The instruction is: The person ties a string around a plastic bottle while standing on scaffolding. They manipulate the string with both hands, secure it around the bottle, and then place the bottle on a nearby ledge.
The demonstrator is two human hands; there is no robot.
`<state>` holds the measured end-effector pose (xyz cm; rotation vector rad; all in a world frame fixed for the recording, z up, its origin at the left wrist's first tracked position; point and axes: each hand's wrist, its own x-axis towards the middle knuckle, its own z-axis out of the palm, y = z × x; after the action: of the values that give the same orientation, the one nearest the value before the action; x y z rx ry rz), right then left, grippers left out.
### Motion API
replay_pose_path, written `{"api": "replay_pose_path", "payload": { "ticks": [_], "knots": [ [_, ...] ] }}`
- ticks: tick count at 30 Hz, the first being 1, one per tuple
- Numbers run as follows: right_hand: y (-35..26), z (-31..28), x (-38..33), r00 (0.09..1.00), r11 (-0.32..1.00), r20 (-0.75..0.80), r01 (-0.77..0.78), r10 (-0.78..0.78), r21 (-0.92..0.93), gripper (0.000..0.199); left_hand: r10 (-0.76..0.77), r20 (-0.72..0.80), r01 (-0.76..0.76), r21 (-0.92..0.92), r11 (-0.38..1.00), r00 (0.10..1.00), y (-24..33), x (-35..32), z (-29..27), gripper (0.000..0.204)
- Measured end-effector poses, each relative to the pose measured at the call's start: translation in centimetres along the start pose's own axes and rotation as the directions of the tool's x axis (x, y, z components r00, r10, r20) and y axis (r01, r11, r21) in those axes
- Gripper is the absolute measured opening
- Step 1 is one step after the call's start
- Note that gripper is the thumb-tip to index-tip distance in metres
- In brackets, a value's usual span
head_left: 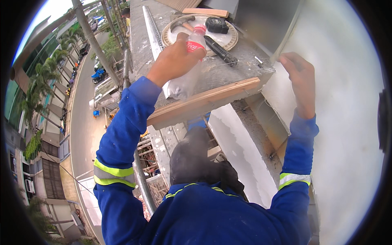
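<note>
Left hand (173, 61), fingers wrapped around a clear plastic bottle (185, 73) on the concrete ledge (228, 69). Right hand (301, 79), fingers loosely spread, flat against the white wall (347, 122).

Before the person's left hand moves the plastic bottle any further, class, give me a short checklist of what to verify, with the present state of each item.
1. Left hand has a firm grip on the clear plastic bottle: ok, fingers wrap its upper part.
2. Bottle cap on: ok, a red cap shows at the top.
3. Bottle supported: ok, its base rests on the concrete ledge near the wooden edge board.
4. Right hand steadied: ok, it lies flat against the white wall.
5. Loose tools clear of the edge: ok, the hammer and tape measure lie on the round tray.
6. Footing on the scaffold: cannot tell, hidden below the body.
</note>
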<state>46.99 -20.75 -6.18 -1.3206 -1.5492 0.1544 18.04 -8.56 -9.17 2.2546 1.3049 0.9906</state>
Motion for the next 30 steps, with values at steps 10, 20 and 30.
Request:
{"api": "replay_pose_path", "payload": {
  "ticks": [10, 20, 30],
  "knots": [
    [2.6, 0.5, 0.8, 0.998, 0.999, -0.055, 0.027, -0.029, -0.035, 0.021, -0.010, -0.005, 0.011, 0.225, 0.974, 1.000, -0.8, 2.0, 2.2, 0.068],
    [2.0, 1.5, 1.1, 0.999, 1.000, -0.036, 0.022, -0.023, -0.008, 0.020, -0.063, -0.032, 0.069, 0.248, 0.966, 0.998, -2.9, 3.0, 2.4, 0.078],
    [-1.9, 0.7, -0.5, 0.996, 0.988, -0.025, -0.077, 0.082, 0.134, 0.020, -0.226, 0.105, 0.241, -0.632, 0.736, 0.968, -1.7, 1.5, -3.5, 0.062]
  ]
}}
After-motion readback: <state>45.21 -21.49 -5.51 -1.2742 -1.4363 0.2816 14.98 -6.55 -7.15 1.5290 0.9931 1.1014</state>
